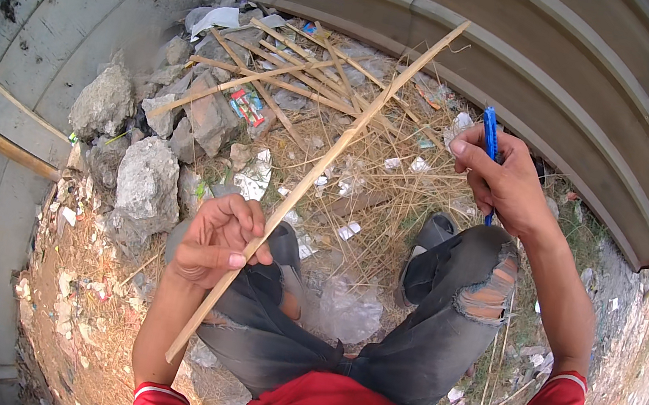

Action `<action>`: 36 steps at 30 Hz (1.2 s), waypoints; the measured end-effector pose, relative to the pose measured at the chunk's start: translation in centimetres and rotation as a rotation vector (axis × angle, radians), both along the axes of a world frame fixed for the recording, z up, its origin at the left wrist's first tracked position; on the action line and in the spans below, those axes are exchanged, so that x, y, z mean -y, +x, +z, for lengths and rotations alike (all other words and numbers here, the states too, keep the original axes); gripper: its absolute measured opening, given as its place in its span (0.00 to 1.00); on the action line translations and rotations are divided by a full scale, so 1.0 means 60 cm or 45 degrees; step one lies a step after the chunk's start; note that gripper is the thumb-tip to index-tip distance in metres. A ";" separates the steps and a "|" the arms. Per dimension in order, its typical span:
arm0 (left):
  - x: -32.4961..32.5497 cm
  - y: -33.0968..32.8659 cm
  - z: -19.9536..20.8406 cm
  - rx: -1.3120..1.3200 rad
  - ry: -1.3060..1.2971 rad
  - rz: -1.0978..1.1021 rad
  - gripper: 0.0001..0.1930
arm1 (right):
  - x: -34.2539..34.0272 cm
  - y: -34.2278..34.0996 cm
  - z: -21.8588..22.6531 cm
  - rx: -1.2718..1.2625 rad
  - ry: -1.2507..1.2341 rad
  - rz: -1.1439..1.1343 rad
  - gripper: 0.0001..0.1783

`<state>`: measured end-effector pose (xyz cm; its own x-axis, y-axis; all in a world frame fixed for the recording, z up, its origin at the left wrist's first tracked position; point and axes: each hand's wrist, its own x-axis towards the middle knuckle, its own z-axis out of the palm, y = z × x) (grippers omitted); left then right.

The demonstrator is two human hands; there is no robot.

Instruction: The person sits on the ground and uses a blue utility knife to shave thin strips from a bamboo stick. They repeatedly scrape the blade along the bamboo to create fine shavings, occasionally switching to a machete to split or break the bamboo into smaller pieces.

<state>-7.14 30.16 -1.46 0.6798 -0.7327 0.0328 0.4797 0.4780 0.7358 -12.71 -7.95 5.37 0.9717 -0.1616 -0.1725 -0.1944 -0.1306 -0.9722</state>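
My left hand (219,241) is closed on a long, pale bamboo strip (321,163), pinching it near its lower end between thumb and fingers. The strip slants up and away to the right, with a thin curled sliver near its far tip. My right hand (505,177) grips a slim blue utility knife (491,132) above my right knee, apart from the strip. Most of the knife's lower part is hidden by my fingers. Beyond my hands, several more bamboo strips (304,70) lie crossed in a loose pile on the ground.
Grey rocks and broken concrete (149,182) lie at the left. Thin shavings and dry straw (396,184) cover the ground, with paper scraps and a clear plastic bag (350,308) between my feet. A corrugated metal wall (521,55) bounds the far side, a pale panel (92,1) the left.
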 end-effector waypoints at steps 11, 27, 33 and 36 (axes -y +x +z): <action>0.049 -0.037 -0.047 0.058 0.098 -0.263 0.17 | -0.112 0.123 -0.030 0.141 0.284 0.099 0.19; 0.194 0.046 -0.028 0.270 0.500 0.226 0.24 | -0.052 0.133 -0.052 0.453 -0.462 0.316 0.23; 0.195 0.052 -0.043 0.290 0.529 0.191 0.26 | -0.041 0.139 -0.079 0.669 -0.858 0.511 0.20; 0.200 0.053 -0.038 0.184 0.493 0.200 0.26 | -0.057 0.131 -0.079 0.578 -0.962 0.551 0.20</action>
<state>-3.97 18.14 -3.71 0.7923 -0.5980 -0.1210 0.3025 0.2127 0.9291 -4.83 -4.55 0.64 0.9216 0.3095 0.2344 0.3882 -0.7211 -0.5739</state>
